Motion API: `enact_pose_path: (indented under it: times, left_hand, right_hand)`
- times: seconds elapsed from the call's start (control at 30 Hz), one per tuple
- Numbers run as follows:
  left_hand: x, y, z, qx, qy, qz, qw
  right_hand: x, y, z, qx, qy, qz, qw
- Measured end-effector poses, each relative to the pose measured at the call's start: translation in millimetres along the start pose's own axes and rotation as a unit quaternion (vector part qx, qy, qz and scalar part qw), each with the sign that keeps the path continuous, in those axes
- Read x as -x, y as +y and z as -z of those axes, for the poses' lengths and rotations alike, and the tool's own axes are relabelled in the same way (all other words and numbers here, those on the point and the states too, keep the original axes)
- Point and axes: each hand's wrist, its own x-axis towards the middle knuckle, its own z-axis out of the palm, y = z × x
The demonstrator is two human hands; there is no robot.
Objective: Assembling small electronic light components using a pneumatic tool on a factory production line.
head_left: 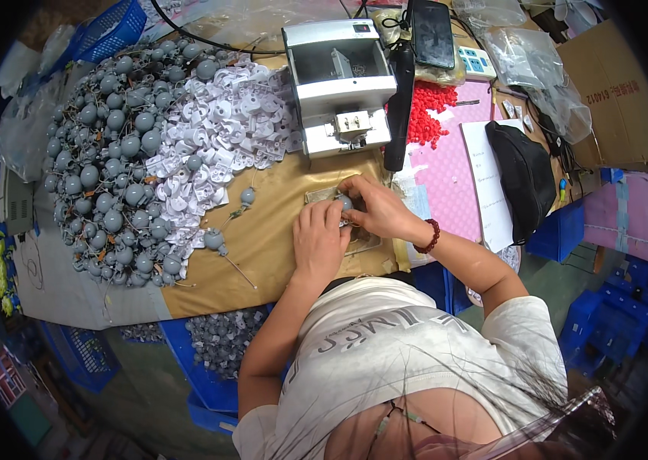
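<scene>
At the front of the table, my left hand [322, 236] and my right hand [379, 211] meet over a small clear plate [368, 241]. Between their fingertips is a grey ball-shaped part [345, 202], with both hands closed on it. My fingers hide its lower side and whatever it is joined to. Left of my hands, a loose grey ball part with a wire [214, 240] lies on the brown table cover [262, 249], and a smaller grey ball part [247, 196] rests just beyond it.
A big heap of grey ball parts [113, 157] spreads at the left, against a pile of white plastic pieces [224, 115]. Ahead stands a silver machine [339, 96]. Small red pieces [429, 115], a pink mat [454, 172] and a black pouch [521, 180] are at the right.
</scene>
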Motion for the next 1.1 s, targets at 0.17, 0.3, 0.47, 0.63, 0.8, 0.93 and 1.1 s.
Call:
enact_pose_path:
  times: [0.17,0.3,0.47,0.63,0.8,0.93,1.1]
  left_hand:
    - [1.2,-4.5,-4.5,-0.029,0.001,-0.030,0.999]
    - [2.3,-7.5,-9.9,-0.043,0.010,-0.052,0.998]
    - [0.1,-8.7,-6.1,-0.022,0.000,-0.048,0.999]
    - [-5.8,-10.5,-5.3,-0.017,0.000,-0.065,0.998]
    - [-2.7,-13.7,-16.5,-0.021,0.023,-0.061,0.998]
    - [-1.4,-13.3,-17.7,-0.024,0.042,-0.056,0.997]
    - [-0.2,-12.6,-19.5,-0.016,0.049,-0.053,0.997]
  right_hand:
    - [1.8,1.7,2.0,0.024,0.035,0.020,0.999]
    - [8.7,7.5,3.4,-0.029,0.056,0.021,0.998]
    - [-19.3,25.4,37.3,0.091,0.406,0.159,0.895]
    - [-63.6,64.2,60.3,-0.239,0.304,0.016,0.922]
    - [-53.6,47.0,60.5,-0.157,0.403,0.034,0.901]
    - [-39.7,-28.2,78.6,-0.278,0.414,0.249,0.830]
    - [-54.3,-69.9,103.2,-0.271,0.293,0.278,0.874]
